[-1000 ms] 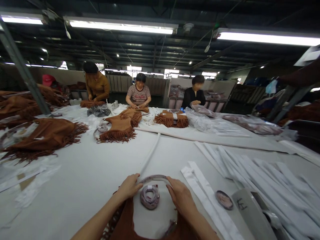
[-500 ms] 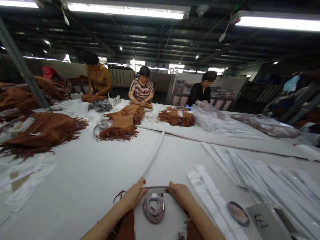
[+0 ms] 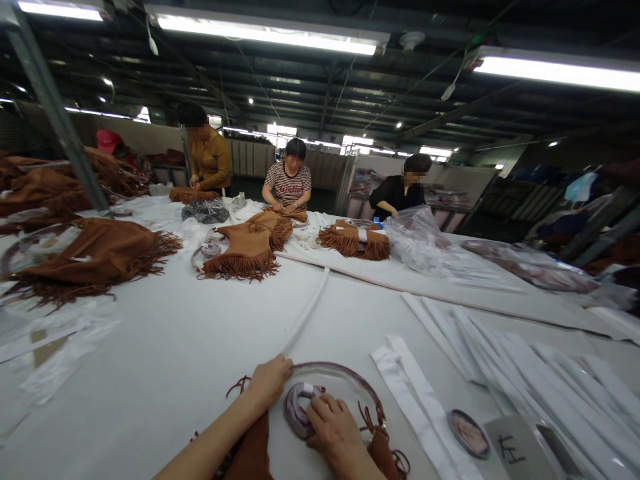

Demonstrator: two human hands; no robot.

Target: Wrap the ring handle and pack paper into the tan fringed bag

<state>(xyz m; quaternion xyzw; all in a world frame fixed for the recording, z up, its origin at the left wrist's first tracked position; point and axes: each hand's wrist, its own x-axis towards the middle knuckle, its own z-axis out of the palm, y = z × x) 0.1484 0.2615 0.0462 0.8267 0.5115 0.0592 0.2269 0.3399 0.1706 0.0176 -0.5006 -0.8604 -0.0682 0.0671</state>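
In front of me is a brown fringed bag point(image 3: 253, 453), its lower part cut off by the frame. Its thin purplish-brown handle point(image 3: 345, 370) arcs over the table. My left hand point(image 3: 270, 383) is closed around the left side of that handle, where a long white strip point(image 3: 311, 308) runs off towards the far side. Inside the arc rests a coiled strap point(image 3: 296, 410), bound with a white band. My right hand point(image 3: 333, 427) has its fingers curled over the coil's right side; the thumb is partly hidden.
White paper strips point(image 3: 500, 347) spread across the right, near a grey box point(image 3: 515, 443) and a small round dish point(image 3: 469, 433). More fringed bags point(image 3: 245, 247) lie across the table. Three people point(image 3: 287, 180) work opposite, with clear plastic bags point(image 3: 420, 240) at one. A metal post point(image 3: 60, 113) stands left.
My right hand has let go of the handle and come down onto the coiled strap. The handle now bows out to the right. My left hand stays at the handle's left side.
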